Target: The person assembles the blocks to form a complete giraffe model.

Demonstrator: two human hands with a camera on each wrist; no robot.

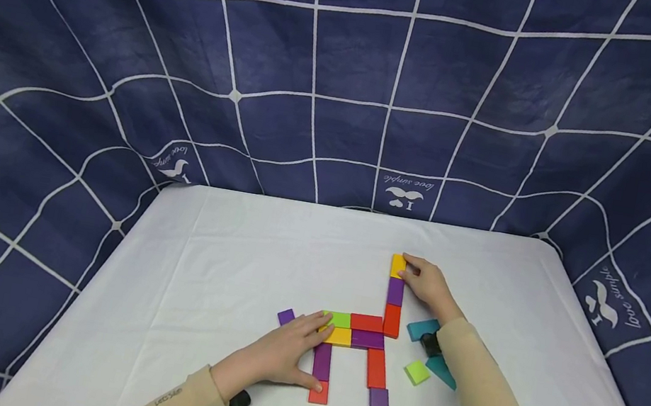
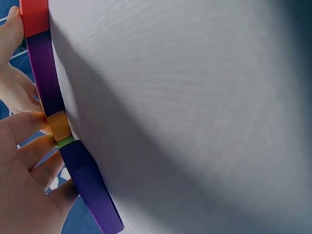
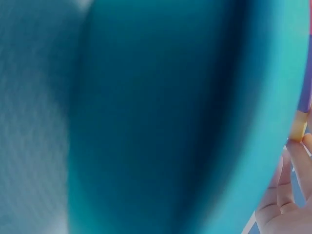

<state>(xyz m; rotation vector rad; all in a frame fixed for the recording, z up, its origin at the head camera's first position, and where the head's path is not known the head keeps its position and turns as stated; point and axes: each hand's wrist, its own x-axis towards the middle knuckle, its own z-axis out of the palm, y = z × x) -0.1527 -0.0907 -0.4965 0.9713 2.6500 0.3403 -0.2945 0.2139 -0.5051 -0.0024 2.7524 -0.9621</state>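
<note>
Flat coloured blocks lie on a white tabletop in an animal-like outline. My right hand (image 1: 429, 285) pinches the yellow block (image 1: 397, 265) atop the upright column, above a purple block (image 1: 395, 291) and a red block (image 1: 392, 320). Spread over the body's left side, my left hand (image 1: 283, 350) rests its fingertips by a green block (image 1: 338, 319) and another yellow block (image 1: 340, 336). Its thumb touches the lower red block (image 1: 318, 394), below a purple block (image 1: 322, 360). A slanted purple block (image 2: 100, 195) lies by its little finger in the left wrist view.
Right of the figure are a loose green block (image 1: 416, 373) and teal blocks (image 1: 421, 329), partly behind my right forearm. The other leg has a red block (image 1: 376, 368) and a purple block (image 1: 379, 399). A blurred teal block (image 3: 156, 117) fills the right wrist view.
</note>
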